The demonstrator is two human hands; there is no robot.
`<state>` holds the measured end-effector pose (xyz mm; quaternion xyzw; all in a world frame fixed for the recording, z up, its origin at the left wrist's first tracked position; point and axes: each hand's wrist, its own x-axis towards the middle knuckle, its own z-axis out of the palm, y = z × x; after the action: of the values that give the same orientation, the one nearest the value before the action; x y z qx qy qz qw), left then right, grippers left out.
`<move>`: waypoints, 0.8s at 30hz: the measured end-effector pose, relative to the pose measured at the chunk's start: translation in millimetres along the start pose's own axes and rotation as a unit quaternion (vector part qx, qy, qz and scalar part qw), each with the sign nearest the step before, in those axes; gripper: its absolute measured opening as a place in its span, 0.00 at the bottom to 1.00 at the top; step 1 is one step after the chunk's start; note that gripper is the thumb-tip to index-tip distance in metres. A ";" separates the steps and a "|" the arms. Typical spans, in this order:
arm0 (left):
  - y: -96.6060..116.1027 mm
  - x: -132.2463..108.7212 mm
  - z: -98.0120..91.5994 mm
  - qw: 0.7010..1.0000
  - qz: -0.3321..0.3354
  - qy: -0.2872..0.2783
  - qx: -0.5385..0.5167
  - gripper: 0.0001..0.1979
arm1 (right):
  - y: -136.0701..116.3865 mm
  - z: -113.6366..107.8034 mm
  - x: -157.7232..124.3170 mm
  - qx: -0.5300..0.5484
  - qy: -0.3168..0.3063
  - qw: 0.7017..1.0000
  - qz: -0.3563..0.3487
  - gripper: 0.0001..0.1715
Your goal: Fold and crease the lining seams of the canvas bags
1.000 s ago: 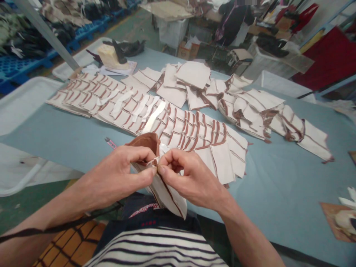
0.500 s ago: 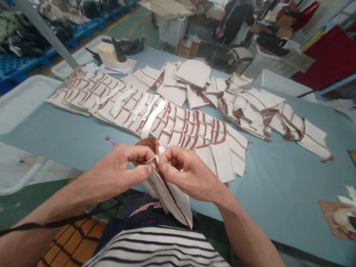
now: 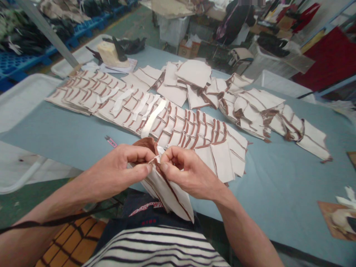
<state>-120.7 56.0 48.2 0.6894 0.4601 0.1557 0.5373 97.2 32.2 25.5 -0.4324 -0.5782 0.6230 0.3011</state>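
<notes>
Noted from beside the table (image 3: 278, 193): left hand (image 3: 122, 165) and right hand (image 3: 191, 170) closely pinch, thumbs against fingers, the upper edge of a brown-trimmed cream fabric piece (image 3: 176, 196) at the near side, presumably paired to steady that edge.

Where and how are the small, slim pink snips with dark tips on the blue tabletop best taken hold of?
Probably grip the snips by the pink end, pinching across their narrow width from the near side: they lie flat, dark tips pointing away, pink end towards the left hand.
</notes>
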 end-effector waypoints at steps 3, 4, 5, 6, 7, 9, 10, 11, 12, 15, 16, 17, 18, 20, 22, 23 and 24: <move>1.4 1.0 -0.6 1.000 -0.007 0.006 0.019 0.14 | 1.2 0.3 0.6 0.001 0.003 1.000 -0.005 0.06; 1.2 1.2 -0.5 1.000 -0.009 0.011 0.025 0.15 | 1.7 0.6 1.0 0.000 0.005 1.000 -0.006 0.06; 0.9 1.4 -0.1 0.999 -0.010 0.012 0.029 0.16 | 2.5 0.9 1.4 -0.001 0.006 1.000 -0.005 0.06; 0.5 1.6 0.3 0.999 -0.010 0.012 0.030 0.16 | 3.4 1.1 2.0 -0.001 0.008 1.000 -0.004 0.06; 0.0 1.8 1.0 0.999 -0.009 0.012 0.028 0.16 | 4.4 1.2 2.5 -0.001 0.011 1.000 -0.002 0.06; -0.6 2.5 2.3 1.000 -0.008 0.013 0.020 0.15 | 6.6 1.1 3.5 0.001 0.018 1.000 0.000 0.05; -0.8 2.9 2.9 1.000 -0.009 0.015 0.015 0.15 | 7.5 0.9 3.9 0.001 0.022 1.000 0.000 0.05; -0.9 3.3 3.4 1.000 -0.011 0.016 0.011 0.15 | 8.1 0.7 4.1 -0.002 0.025 1.000 -0.004 0.05; -0.9 3.6 3.7 1.000 -0.012 0.018 0.008 0.15 | 8.3 0.4 4.2 -0.008 0.030 0.999 -0.012 0.06; -0.9 3.1 3.6 1.000 -0.005 0.018 0.002 0.15 | 6.0 -0.6 3.5 -0.048 0.045 0.996 -0.053 0.06; -0.8 2.5 3.2 1.000 -0.004 0.014 0.006 0.16 | 4.6 -0.9 3.0 -0.067 0.051 0.994 -0.065 0.06; -0.5 1.7 2.8 1.000 -0.004 0.010 0.011 0.16 | 3.2 -1.2 2.4 -0.085 0.056 0.992 -0.075 0.05; -0.2 0.8 2.4 1.000 -0.003 0.006 0.017 0.16 | 1.9 -1.5 1.9 -0.101 0.062 0.990 -0.082 0.04; 0.4 -1.2 1.8 0.999 0.002 0.005 0.032 0.17 | -0.1 -2.0 0.9 -0.129 0.071 0.985 -0.093 0.04; 0.7 -2.9 1.8 0.999 0.011 0.012 0.046 0.17 | -0.9 -2.3 0.5 -0.148 0.076 0.981 -0.101 0.04; 0.8 -3.5 2.1 0.998 0.014 0.017 0.055 0.17 | -0.9 -2.5 0.4 -0.158 0.077 0.979 -0.103 0.04; 0.8 -3.8 2.7 0.997 0.018 0.021 0.065 0.16 | -0.9 -2.8 0.4 -0.167 0.077 0.977 -0.104 0.05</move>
<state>-120.5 51.3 49.0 0.7276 0.4681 0.1495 0.4786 99.3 33.9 26.3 -0.4604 -0.6911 0.4481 0.3312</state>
